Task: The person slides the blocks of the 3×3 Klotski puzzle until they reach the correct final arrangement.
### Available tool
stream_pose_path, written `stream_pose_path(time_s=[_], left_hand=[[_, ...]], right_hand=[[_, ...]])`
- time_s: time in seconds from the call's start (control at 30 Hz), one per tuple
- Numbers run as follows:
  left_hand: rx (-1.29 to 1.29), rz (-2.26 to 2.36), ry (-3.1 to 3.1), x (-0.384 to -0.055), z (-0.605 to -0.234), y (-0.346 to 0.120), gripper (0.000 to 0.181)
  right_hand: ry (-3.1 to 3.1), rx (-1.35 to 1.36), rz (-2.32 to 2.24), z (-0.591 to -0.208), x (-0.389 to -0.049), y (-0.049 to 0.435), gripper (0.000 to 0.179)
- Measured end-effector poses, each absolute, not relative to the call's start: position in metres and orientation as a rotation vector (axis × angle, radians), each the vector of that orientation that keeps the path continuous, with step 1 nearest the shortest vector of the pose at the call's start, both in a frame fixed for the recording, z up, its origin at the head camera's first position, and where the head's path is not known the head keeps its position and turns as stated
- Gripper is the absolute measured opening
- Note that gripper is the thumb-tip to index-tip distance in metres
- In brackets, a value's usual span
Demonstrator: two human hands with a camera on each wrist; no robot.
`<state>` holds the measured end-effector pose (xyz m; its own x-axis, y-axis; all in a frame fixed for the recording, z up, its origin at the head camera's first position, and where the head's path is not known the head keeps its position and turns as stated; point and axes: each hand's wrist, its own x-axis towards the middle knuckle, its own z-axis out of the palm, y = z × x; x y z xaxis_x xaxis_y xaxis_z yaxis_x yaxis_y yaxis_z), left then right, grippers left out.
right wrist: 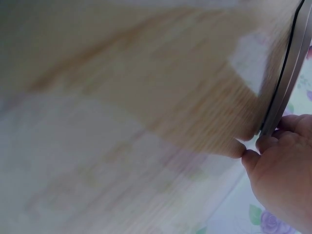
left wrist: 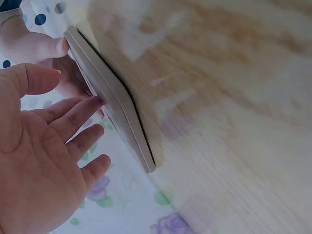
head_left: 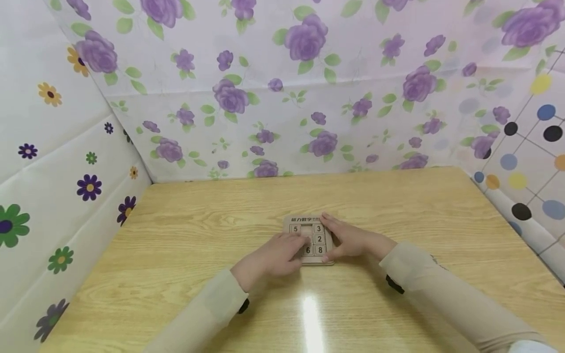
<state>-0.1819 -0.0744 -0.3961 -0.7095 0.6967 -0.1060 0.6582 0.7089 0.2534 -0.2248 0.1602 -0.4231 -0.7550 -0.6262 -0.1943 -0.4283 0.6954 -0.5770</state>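
Note:
A wooden number slide puzzle (head_left: 316, 260) lies flat on the table, with dark lettering along its far edge. Tiles 5, 3, 2, 6 and 8 show, and a gap sits between the 5 and the 3. My left hand (head_left: 279, 253) reaches over the puzzle's left side, a fingertip on the middle tiles, hiding some of them. In the left wrist view its fingers (left wrist: 78, 117) are spread and fairly straight beside the board's edge. My right hand (head_left: 355, 240) grips the right side, thumb near the lower corner, fingers at the upper one. The right wrist view shows that hand (right wrist: 282, 161) at the board's edge.
The wood-grain table (head_left: 212, 211) carries a bright light reflection in front of the puzzle. A purple-flowered cloth (head_left: 265, 122) hangs behind the table. Patterned cloths stand at the left (head_left: 66, 196) and right (head_left: 521, 162) sides.

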Motion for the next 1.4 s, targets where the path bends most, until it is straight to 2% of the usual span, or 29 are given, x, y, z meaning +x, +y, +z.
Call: stream_pose_path(time_s=[0.17,0.53,0.8,1.0,1.4], left_hand=[[1.101,0.330,2.753,-0.183,-0.397,-0.078,0.052],[0.915,0.317,2.834,-0.193,-0.407,-0.085,0.056],[1.031,0.284,2.831,-0.197,-0.406,-0.072,0.054],[1.019,0.254,2.807,-0.195,-0.406,-0.063,0.054],[1.046,0.369,2.816,-0.191,-0.399,-0.081,0.052]], right_hand=[[2.527,-0.820,-0.730,-0.422,-0.225,0.162,0.112],[2.532,-0.828,-0.731,-0.426,-0.226,0.161,0.114],[2.529,-0.818,-0.739,-0.424,-0.226,0.161,0.113],[2.537,-0.840,-0.719,-0.425,-0.226,0.160,0.112],[2.534,-0.814,-0.728,-0.422,-0.226,0.160,0.113]])
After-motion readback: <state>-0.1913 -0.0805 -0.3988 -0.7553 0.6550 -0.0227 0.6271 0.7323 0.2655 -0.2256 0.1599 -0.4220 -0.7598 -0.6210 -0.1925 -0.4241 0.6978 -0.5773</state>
